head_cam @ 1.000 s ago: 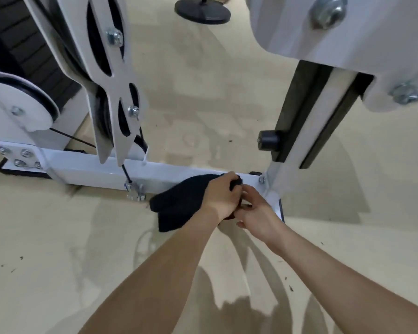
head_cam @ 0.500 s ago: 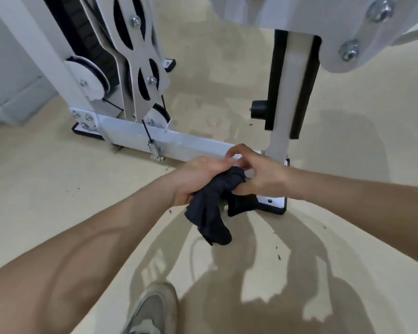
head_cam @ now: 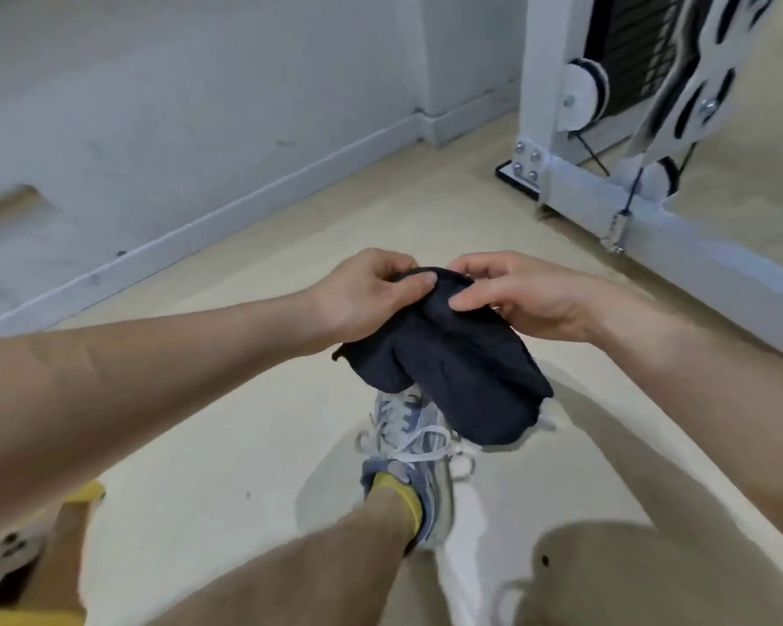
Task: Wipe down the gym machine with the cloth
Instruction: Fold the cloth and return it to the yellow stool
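Observation:
A dark navy cloth [head_cam: 453, 368] hangs bunched in mid-air in front of me, above the floor. My left hand [head_cam: 371, 295] pinches its upper edge with thumb and curled fingers. My right hand [head_cam: 516, 295] grips the same upper edge from the right, thumb pressed on the fabric. The white gym machine [head_cam: 606, 192] stands at the upper right, with its base beam, pulleys and black cable; both hands are well clear of it.
A grey wall with a skirting board [head_cam: 245, 205] runs along the left. Beige floor [head_cam: 245, 445] lies below. My leg and a grey-blue sneaker [head_cam: 407, 449] with a yellow sock are under the cloth.
Both hands lifted the cloth off the machine's base beam and drew it back toward me. The view swung left, so the machine now sits at the upper right.

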A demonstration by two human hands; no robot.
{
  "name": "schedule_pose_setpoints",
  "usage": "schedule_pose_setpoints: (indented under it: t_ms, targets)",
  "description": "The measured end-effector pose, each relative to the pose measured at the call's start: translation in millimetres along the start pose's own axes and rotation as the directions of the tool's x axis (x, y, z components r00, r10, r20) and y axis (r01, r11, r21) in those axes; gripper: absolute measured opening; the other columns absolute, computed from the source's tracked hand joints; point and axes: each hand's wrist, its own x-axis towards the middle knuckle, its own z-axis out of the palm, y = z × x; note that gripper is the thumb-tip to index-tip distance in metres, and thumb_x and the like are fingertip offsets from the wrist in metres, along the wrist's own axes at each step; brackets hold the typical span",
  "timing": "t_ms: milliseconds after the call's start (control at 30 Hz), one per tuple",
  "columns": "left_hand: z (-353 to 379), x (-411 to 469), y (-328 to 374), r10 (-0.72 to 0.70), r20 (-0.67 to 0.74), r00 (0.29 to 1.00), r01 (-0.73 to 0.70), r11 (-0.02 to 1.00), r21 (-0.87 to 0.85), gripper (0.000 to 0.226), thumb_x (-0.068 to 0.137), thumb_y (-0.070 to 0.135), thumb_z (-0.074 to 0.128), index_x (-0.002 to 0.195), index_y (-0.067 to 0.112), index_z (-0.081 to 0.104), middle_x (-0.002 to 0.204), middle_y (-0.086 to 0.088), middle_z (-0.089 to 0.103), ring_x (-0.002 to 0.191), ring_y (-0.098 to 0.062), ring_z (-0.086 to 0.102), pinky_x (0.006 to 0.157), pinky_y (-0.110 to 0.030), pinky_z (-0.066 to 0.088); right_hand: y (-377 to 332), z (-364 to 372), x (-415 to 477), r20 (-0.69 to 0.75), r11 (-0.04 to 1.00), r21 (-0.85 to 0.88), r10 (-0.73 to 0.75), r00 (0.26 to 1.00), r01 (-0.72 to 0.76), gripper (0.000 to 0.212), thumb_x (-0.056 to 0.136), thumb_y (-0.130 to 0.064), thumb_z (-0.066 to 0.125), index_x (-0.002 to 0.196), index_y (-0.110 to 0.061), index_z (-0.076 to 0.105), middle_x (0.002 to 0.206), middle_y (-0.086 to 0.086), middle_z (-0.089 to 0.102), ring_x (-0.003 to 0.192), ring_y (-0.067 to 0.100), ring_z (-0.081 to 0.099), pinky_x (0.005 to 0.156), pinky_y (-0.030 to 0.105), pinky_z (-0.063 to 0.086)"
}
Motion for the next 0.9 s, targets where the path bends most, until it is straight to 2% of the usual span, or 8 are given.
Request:
schedule_pose_setpoints:
  t_ms: [167, 300, 433, 533, 633, 733, 833, 900]
  targets:
    - [-75, -116, -77, -0.187, -0.208, 0.960, 0.219, 0.965, 0.147, 0.046, 0.100, 0.044, 0.043, 0.076, 0.009, 0.061, 0.064, 0.009, 0.058, 0.057, -0.007, 0.052, 0.050, -0.014, 0.041, -16, 106, 70, 0.180, 0.947, -0.294, -0.079, 0.980, 0.130, 0.005, 0.088, -0.012, 0.068, 0.086, -0.017, 0.067, 0.080, 0.000, 0.060, 0.075, 0.009, 0.051, 0.076, 0.029, 0.033]
    - [-112, -192, -119, -0.292, -0.324, 0.900, 0.370, 0.904, 0.213, 0.024, 0.095, 0.046, 0.050, 0.087, 0.027, 0.062, 0.088, 0.015, 0.064, 0.079, 0.001, 0.059, 0.059, -0.008, 0.039, -26, 181, 96, 0.270, 0.841, -0.510, -0.043, 0.962, 0.181, 0.010, 0.088, -0.022, 0.069, 0.083, -0.014, 0.070, 0.071, -0.008, 0.062, 0.066, 0.005, 0.050, 0.066, 0.025, 0.034]
    - [-119, -259, -166, -0.339, -0.335, 0.879, 0.356, 0.934, -0.010, 0.026, 0.092, 0.041, 0.060, 0.086, 0.016, 0.063, 0.078, 0.008, 0.068, 0.065, -0.001, 0.059, 0.063, -0.017, 0.048, -41, 257, 105, 0.300, 0.752, -0.637, 0.037, 0.953, 0.171, 0.015, 0.098, -0.028, 0.055, 0.086, -0.020, 0.061, 0.080, -0.006, 0.058, 0.073, 0.011, 0.051, 0.058, 0.023, 0.046]
    - [-112, -319, -213, -0.327, -0.400, 0.856, 0.275, 0.944, -0.183, 0.028, 0.091, 0.038, 0.063, 0.077, 0.014, 0.064, 0.068, 0.008, 0.065, 0.061, -0.003, 0.055, 0.061, -0.017, 0.045, -42, 327, 108, 0.353, 0.712, -0.683, 0.123, 0.928, 0.166, 0.018, 0.099, -0.031, 0.051, 0.088, -0.019, 0.058, 0.083, 0.003, 0.060, 0.071, 0.016, 0.054, 0.056, 0.025, 0.052]
    - [-112, -387, -259, -0.366, -0.418, 0.831, 0.247, 0.918, -0.311, 0.019, 0.095, 0.026, 0.059, 0.081, 0.017, 0.068, 0.069, 0.012, 0.067, 0.060, 0.002, 0.056, 0.056, -0.011, 0.043, -36, 400, 108, 0.377, 0.663, -0.726, 0.161, 0.912, 0.183, 0.023, 0.094, -0.033, 0.060, 0.081, -0.014, 0.061, 0.076, 0.005, 0.061, 0.067, 0.014, 0.055, 0.059, 0.028, 0.054]
    - [-126, -459, -290, -0.440, -0.385, 0.811, 0.249, 0.856, -0.452, 0.016, 0.097, 0.013, 0.055, 0.095, 0.019, 0.069, 0.085, 0.005, 0.074, 0.071, -0.002, 0.063, 0.060, -0.015, 0.047, -38, 460, 101, 0.424, 0.662, -0.734, 0.270, 0.865, 0.153, 0.015, 0.084, -0.023, 0.072, 0.080, -0.009, 0.068, 0.073, 0.004, 0.064, 0.068, 0.013, 0.060, 0.066, 0.026, 0.053]
    - [-146, -521, -301, -0.526, -0.354, 0.774, 0.266, 0.776, -0.571, 0.007, 0.090, 0.022, 0.067, 0.091, 0.018, 0.073, 0.073, -0.001, 0.070, 0.064, -0.010, 0.060, 0.057, -0.021, 0.046, -49, 509, 87, 0.423, 0.576, -0.807, 0.405, 0.811, 0.133, 0.007, 0.079, -0.011, 0.077, 0.082, -0.007, 0.073, 0.079, 0.016, 0.070, 0.071, 0.018, 0.065, 0.067, 0.023, 0.052]
    - [-162, -559, -302, -0.586, -0.344, 0.734, 0.292, 0.729, -0.620, 0.013, 0.084, 0.031, 0.073, 0.080, 0.018, 0.075, 0.066, 0.001, 0.070, 0.056, -0.008, 0.059, 0.052, -0.019, 0.046, -57, 541, 79, 0.386, 0.469, -0.867, 0.415, 0.824, 0.170, 0.011, 0.079, -0.017, 0.078, 0.075, -0.009, 0.072, 0.076, 0.014, 0.070, 0.067, 0.016, 0.061, 0.066, 0.026, 0.050]
